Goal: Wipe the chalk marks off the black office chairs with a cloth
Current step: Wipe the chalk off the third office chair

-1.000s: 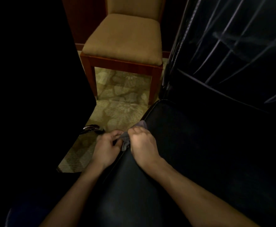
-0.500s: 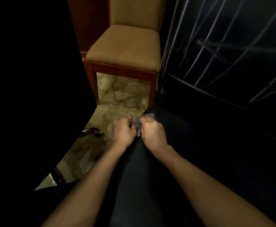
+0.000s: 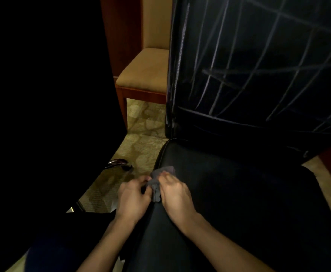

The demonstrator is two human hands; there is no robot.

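Dim, warm light; left side black shadow; slight motion blur; wide-angle edge bending.

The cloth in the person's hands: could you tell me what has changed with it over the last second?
More of the cloth now shows between the hands, so they seem to be working it open or refolding it. The left hand and right hand keep pinching it at the black chair seat's left edge. The chalk marks on the backrest remain unwiped.

I see my left hand (image 3: 133,197) and right hand (image 3: 175,193) pinching a grey cloth (image 3: 157,182) between them at the black chair seat's (image 3: 239,193) left edge; white chalk lines (image 3: 239,71) cross its backrest (image 3: 258,46).
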